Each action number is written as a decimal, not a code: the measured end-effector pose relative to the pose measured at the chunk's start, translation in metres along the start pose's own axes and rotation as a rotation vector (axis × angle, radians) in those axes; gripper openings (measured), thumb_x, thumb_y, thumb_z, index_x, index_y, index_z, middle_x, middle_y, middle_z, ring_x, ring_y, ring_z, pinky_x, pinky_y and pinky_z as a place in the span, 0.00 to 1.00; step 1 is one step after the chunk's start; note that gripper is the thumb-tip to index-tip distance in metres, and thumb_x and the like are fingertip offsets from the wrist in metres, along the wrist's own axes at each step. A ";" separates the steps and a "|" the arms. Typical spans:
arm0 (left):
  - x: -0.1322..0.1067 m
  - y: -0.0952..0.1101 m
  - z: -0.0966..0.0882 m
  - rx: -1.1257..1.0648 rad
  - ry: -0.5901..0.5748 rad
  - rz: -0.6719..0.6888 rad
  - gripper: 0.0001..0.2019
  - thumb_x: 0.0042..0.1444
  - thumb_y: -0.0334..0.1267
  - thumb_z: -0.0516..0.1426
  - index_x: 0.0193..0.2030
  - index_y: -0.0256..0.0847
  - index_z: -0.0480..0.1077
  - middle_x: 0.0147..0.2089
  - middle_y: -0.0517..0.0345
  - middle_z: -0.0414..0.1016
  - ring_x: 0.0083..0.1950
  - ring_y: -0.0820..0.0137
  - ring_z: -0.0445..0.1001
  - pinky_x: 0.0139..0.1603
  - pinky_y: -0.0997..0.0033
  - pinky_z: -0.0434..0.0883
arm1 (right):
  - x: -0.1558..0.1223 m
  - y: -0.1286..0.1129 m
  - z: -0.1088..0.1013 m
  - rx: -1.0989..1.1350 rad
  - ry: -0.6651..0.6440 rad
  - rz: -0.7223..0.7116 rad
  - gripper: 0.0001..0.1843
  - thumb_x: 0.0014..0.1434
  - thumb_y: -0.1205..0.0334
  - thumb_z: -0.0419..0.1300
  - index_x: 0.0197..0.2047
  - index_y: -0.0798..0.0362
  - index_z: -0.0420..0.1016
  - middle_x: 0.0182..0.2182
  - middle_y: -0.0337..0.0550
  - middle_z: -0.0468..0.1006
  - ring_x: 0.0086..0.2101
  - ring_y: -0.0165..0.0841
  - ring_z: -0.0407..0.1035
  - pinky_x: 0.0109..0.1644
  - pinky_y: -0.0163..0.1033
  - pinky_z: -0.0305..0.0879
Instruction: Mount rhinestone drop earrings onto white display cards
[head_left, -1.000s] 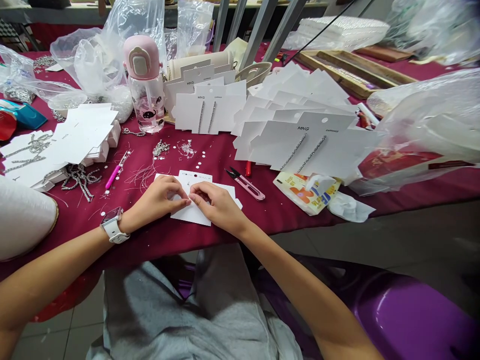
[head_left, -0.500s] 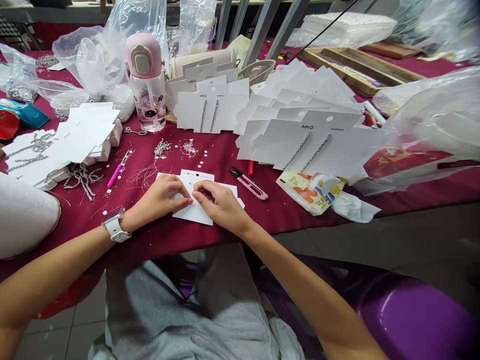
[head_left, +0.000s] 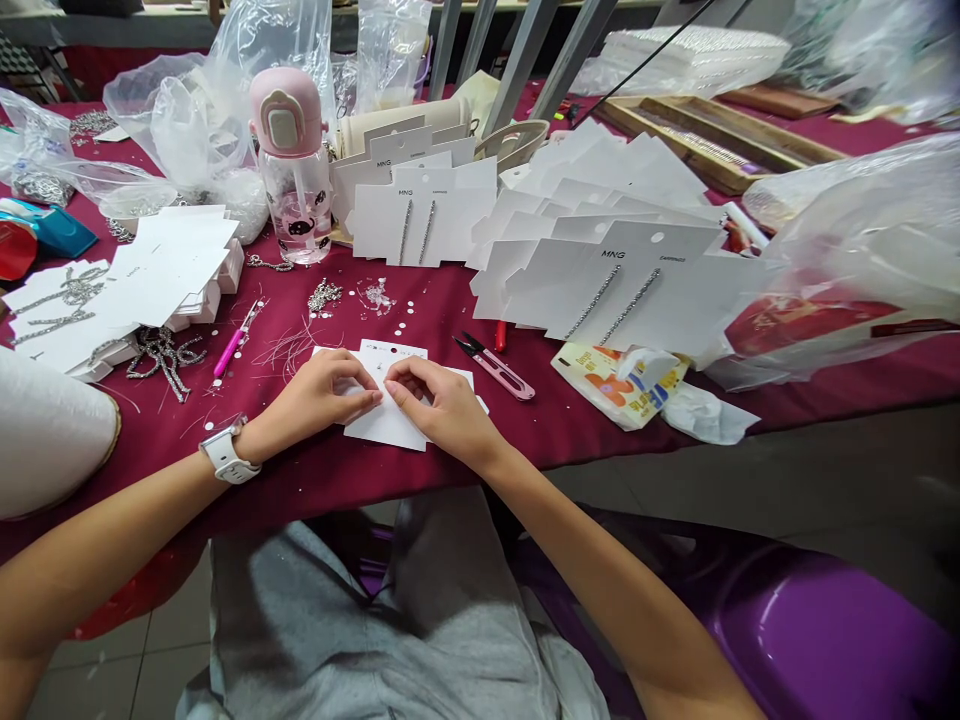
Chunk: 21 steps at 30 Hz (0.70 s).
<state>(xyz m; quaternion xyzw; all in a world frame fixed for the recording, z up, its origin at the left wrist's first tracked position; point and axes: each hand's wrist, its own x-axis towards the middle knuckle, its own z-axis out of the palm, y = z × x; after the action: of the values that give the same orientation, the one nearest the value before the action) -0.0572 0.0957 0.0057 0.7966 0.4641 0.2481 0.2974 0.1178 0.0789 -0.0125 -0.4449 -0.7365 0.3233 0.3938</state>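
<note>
My left hand (head_left: 322, 390) and my right hand (head_left: 439, 405) rest with bunched fingers on a white card (head_left: 390, 425), their fingertips meeting near its middle. Anything small pinched there is hidden by my fingers. To the right of my right hand lie pink-handled thread snips (head_left: 495, 368). Beyond the card stand white MNG earring cards (head_left: 450, 205) carrying rhinestone strips. A white smartwatch (head_left: 229, 455) sits on my left wrist.
A maroon tablecloth (head_left: 300, 480) covers the table. Around it are a pink-capped water bottle (head_left: 291, 170), a pink tool (head_left: 234, 342), tangled rhinestone chain (head_left: 166, 355), a stack of cards (head_left: 165, 270), plastic bags (head_left: 847, 240), and a wooden tray (head_left: 712, 140) at the back right.
My fingertips have shifted slightly on the white card, and the left hand has drawn a little back from the right. The view has moved slightly. The objects on the table have not moved.
</note>
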 end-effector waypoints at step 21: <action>-0.006 0.001 0.002 0.148 0.017 0.139 0.11 0.55 0.42 0.53 0.27 0.37 0.65 0.33 0.56 0.66 0.38 0.71 0.65 0.41 0.72 0.62 | -0.004 0.005 0.005 -0.202 -0.024 -0.161 0.06 0.52 0.65 0.58 0.36 0.53 0.73 0.36 0.44 0.70 0.40 0.32 0.65 0.46 0.40 0.65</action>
<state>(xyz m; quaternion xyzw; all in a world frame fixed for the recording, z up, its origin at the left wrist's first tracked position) -0.0578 0.0899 0.0043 0.8444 0.4275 0.2401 0.2157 0.1166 0.0764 -0.0199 -0.4178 -0.8034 0.2201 0.3628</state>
